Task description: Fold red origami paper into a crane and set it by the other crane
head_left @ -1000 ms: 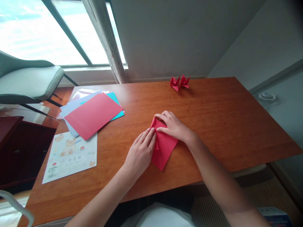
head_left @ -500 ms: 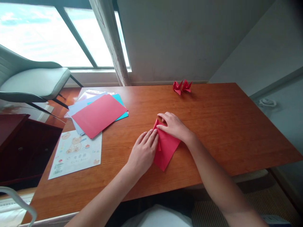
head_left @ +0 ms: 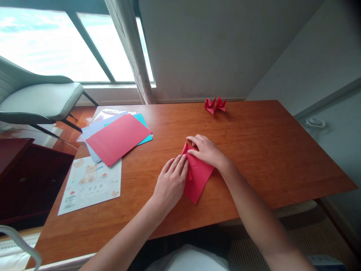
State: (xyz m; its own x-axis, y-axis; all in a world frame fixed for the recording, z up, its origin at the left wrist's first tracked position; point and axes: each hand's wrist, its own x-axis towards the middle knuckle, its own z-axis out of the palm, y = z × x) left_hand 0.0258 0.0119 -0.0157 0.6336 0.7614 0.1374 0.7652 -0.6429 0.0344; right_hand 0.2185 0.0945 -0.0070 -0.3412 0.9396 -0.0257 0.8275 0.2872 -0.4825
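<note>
A red sheet of origami paper (head_left: 199, 178) lies on the table in front of me, with a narrow flap folded in along its left side. My left hand (head_left: 170, 180) presses on that left edge, its fingers close together and its thumb hidden. At the top corner, my right hand (head_left: 207, 149) grips the paper between curled fingers and thumb, which are closed near the raised fold. Both hands touch the same sheet, and part of its left side is covered by my left fingers.
Two folded red paper figures (head_left: 215, 105) stand near the table's (head_left: 254, 158) far edge. Left of my hands lie a red sheet (head_left: 119, 138), blue and lilac sheets beneath it, and a white bear-printed sheet (head_left: 91, 184). A chair (head_left: 42, 98) stands beyond the left edge.
The view has shifted slightly. My hands and the red origami paper keep nearly the same position relative to each other.
</note>
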